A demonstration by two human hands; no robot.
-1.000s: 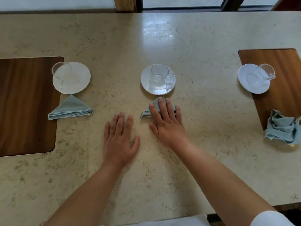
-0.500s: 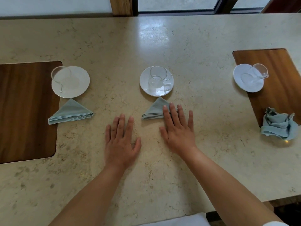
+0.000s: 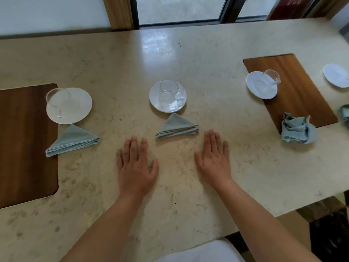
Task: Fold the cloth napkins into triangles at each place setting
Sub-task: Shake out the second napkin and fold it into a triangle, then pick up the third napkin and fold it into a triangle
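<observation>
Two pale blue napkins lie folded into triangles on the stone table: the left napkin (image 3: 72,140) below the left saucer (image 3: 75,105), the middle napkin (image 3: 176,126) below the middle saucer (image 3: 167,97). A third napkin (image 3: 297,131) sits crumpled at the near corner of the right wooden mat (image 3: 294,87). My left hand (image 3: 136,166) and my right hand (image 3: 214,157) lie flat on the table, fingers straight, either side of the middle napkin and just nearer to me. Neither touches it.
Each saucer carries a glass cup; the right saucer (image 3: 261,87) is on the wooden mat. Another saucer (image 3: 336,75) and a bit of blue cloth (image 3: 344,115) show at the far right edge. A wooden inlay (image 3: 24,144) lies at the left. The table's edge runs lower right.
My right hand slid off the middle napkin to the right and now rests flat on the bare table. My left hand stayed put. The view shifted right.
</observation>
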